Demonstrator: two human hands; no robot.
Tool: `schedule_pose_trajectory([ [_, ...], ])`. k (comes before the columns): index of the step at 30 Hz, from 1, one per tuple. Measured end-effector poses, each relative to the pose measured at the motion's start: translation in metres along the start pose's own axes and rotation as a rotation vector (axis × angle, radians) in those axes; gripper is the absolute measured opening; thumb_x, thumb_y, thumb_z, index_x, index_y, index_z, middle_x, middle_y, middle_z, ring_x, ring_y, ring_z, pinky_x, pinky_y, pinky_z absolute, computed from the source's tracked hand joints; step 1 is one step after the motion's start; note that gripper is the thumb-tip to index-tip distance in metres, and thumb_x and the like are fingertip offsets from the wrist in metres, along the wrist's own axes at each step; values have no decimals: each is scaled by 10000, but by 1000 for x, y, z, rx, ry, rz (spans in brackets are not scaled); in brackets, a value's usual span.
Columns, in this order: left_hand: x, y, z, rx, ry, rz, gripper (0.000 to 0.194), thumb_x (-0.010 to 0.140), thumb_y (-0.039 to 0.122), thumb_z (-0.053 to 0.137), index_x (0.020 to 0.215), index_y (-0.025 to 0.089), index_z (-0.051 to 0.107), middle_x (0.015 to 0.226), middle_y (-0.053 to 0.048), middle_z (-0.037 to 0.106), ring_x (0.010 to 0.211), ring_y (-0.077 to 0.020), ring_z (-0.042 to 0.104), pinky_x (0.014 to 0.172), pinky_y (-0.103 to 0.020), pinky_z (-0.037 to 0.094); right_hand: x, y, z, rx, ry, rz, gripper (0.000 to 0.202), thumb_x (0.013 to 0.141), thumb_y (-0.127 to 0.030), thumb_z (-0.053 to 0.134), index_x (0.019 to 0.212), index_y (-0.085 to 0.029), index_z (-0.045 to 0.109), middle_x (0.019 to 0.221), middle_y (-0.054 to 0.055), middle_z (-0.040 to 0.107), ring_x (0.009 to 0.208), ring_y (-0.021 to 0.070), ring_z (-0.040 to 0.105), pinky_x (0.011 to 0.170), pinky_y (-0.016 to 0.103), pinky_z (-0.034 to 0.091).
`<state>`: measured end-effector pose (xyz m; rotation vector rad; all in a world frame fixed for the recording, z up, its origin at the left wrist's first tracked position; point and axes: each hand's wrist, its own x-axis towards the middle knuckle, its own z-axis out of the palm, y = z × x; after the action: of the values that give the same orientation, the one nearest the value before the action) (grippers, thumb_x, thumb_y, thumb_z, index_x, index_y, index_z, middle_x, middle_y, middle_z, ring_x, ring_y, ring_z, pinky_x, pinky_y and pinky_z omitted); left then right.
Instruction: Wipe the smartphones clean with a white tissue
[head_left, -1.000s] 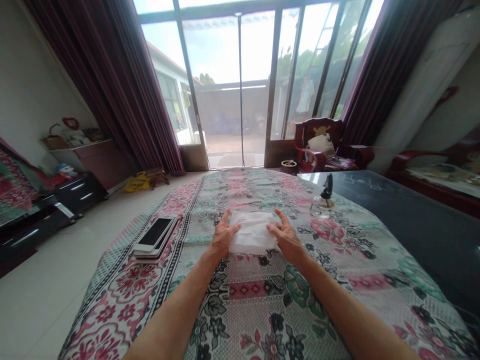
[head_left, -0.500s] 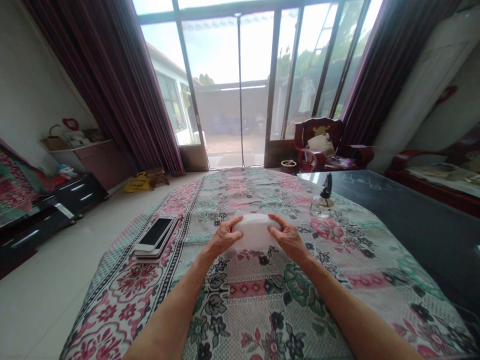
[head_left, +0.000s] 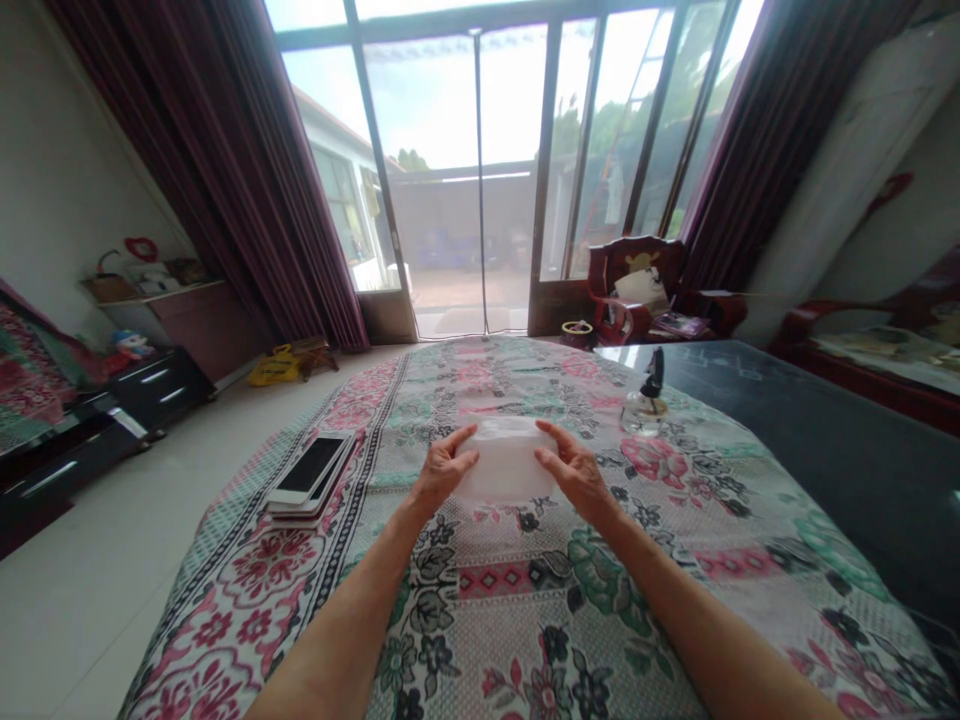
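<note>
A thin, pale white sheet point(head_left: 506, 465), soft and slightly see-through like a tissue or wipe, is held low over the middle of the flowered tablecloth point(head_left: 525, 610). My left hand point(head_left: 448, 463) grips its left edge, thumb on the near face and fingers toward the far edge. On the opposite side, my right hand point(head_left: 570, 463) pinches the right edge in the same way. The sheet's upper part is folded or creased; I cannot make out its exact material.
To the left lies a stack of phones point(head_left: 311, 475), the top one with a dark screen. A clear spray bottle point(head_left: 643, 405) with a black nozzle stands at the right. Beyond it are a dark tabletop point(head_left: 810, 420) and a wooden chair point(head_left: 637, 285). Glass doors point(head_left: 450, 200) are ahead.
The sheet now hangs flatter and broader between my hands, with its top edge slightly higher. My left hand has shifted slightly left; both hands keep their hold.
</note>
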<state>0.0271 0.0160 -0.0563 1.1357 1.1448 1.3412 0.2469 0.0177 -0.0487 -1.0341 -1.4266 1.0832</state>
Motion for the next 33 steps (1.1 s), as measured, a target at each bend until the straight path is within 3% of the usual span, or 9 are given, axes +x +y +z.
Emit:
schedule_pose_trajectory([
  [3, -1, 1, -2, -31, -57, -21, 645, 601, 172, 699, 1235, 145, 583, 1005, -49, 696, 716, -136, 602, 610, -199, 471, 2, 7, 0, -74, -65, -30, 579, 695, -351, 649, 1246, -203, 552, 983, 44, 652, 786, 182, 579, 691, 294, 480],
  [6, -1, 1, -4, 67, -114, 12, 634, 608, 149, 676, 1235, 182, 586, 1070, -36, 678, 793, -161, 608, 653, -214, 476, 4, 12, 0, -198, -43, -90, 483, 702, -308, 624, 1174, -204, 607, 1020, 53, 646, 840, 198, 582, 765, 331, 475],
  [11, 0, 7, -3, 416, -14, 189, 277, 633, 161, 673, 897, 195, 748, 879, -40, 701, 819, -197, 604, 714, -241, 466, 4, 6, 1, -405, 34, -249, 231, 758, -318, 569, 928, -237, 704, 901, 65, 639, 854, 222, 581, 840, 369, 443],
  [14, -2, 12, -3, 433, -23, 265, 100, 657, 210, 678, 728, 195, 747, 831, -46, 671, 756, -177, 592, 660, -234, 452, 2, 0, 1, -443, 95, -351, 192, 773, -347, 565, 829, -236, 710, 922, 83, 620, 911, 233, 561, 880, 379, 421],
  [17, -4, 14, -4, 219, -80, 206, 98, 621, 247, 720, 674, 165, 722, 960, -63, 666, 806, -174, 594, 650, -223, 450, 1, -3, 0, -352, 98, -316, 188, 759, -366, 576, 785, -221, 693, 955, 80, 632, 951, 239, 551, 889, 379, 410],
  [21, -4, 12, -2, -195, -147, -126, 354, 579, 355, 774, 816, 102, 698, 694, -52, 672, 539, -124, 566, 510, -220, 434, -3, -1, 4, -34, -93, 36, 300, 768, -458, 563, 849, -186, 660, 694, 13, 606, 616, 156, 531, 556, 267, 407],
  [25, 1, 8, 3, -427, -70, -235, 383, 568, 307, 822, 810, 65, 650, 593, -34, 650, 462, -105, 558, 450, -190, 426, -6, 2, 14, 289, -159, 213, 333, 700, -441, 663, 877, -159, 641, 654, -14, 594, 517, 93, 468, 477, 210, 339],
  [29, 2, 7, 9, -721, 5, -265, 317, 762, 330, 707, 954, 97, 610, 755, -62, 695, 630, -138, 651, 604, -217, 528, -5, 1, 21, 480, -116, 267, 354, 646, -394, 721, 898, -159, 640, 716, 11, 639, 553, 101, 514, 506, 210, 389],
  [33, -7, 9, 24, -881, -85, -296, 347, 849, 387, 601, 1048, 103, 575, 897, -105, 696, 812, -183, 676, 743, -270, 552, -4, 2, 24, 544, -29, 255, 373, 643, -385, 726, 935, -177, 623, 766, 15, 660, 606, 127, 567, 574, 236, 446],
])
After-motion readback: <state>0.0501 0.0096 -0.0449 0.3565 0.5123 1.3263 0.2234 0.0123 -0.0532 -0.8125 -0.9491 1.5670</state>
